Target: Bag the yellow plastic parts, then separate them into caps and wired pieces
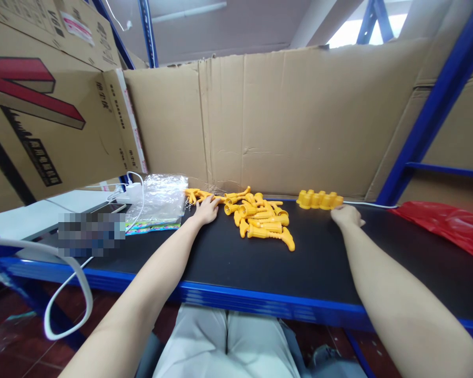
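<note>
Left hand point(207, 209) rests flat, fingers spread, at the centre pile of yellow plastic parts point(262, 218); right hand point(346, 214) touches the yellow tray point(319, 199), gripping nothing; gathering seems underway

Black bench top point(260, 262) edged in blue; cardboard sheets point(284, 115) wall the back, blue rack uprights point(437, 105), reddish floor point(19, 336), daylight above.

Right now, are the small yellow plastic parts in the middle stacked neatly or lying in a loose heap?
Loose heap. The yellow parts lie flat on the black table, pointing different ways and overlapping; the left hand touches the heap's left edge.
</note>
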A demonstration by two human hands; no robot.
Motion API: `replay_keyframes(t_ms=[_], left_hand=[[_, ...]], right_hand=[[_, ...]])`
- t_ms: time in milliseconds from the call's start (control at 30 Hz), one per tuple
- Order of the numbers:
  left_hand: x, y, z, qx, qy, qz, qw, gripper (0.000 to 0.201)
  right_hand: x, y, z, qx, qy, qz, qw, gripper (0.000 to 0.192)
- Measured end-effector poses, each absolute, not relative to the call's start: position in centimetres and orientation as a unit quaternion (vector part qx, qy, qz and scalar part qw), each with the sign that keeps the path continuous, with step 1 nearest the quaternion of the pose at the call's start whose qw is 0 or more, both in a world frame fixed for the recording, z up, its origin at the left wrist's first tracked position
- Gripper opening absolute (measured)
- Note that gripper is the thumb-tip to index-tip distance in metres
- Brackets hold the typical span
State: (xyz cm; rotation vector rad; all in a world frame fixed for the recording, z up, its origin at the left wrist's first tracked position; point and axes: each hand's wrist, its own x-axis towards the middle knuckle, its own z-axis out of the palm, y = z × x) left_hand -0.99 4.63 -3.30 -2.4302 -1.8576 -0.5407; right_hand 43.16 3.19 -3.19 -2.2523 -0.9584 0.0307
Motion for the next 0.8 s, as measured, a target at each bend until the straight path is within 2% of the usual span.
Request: replay_keyframes(t_ms=[333, 467, 567, 667, 800], left_hand=[[-1.0, 5.7, -4.2, -0.781, -0.609, -0.140, 0.000, 0.047], [-0.8, 5.5, -4.0, -0.775, -0.618, -0.132, -0.005, 0.050], [-0.7, 5.3, -3.8, -0.772, -0.620, -0.137, -0.013, 0.052], [-0.6, 5.1, -3.7, -0.773, -0.617, -0.146, -0.017, 0.052], [-0.4, 4.9, -3.6, -0.772, -0.617, -0.154, -0.017, 0.050]], right_hand=[[39.6, 2.1, -0.9, -0.803, -0.451, -0.137, 0.365, 0.027], [35.8, 2.8, 1.1, -0.697, -0.560, -0.177, 0.412, 0.027], [31.5, 4.1, 2.5, -0.588, -0.669, -0.162, 0.425, 0.028], [26.5, 5.8, 3.4, -0.517, -0.775, -0.094, 0.352, 0.029], [20.5, 7.7, 4.1, -0.514, -0.830, -0.016, 0.216, 0.038]])
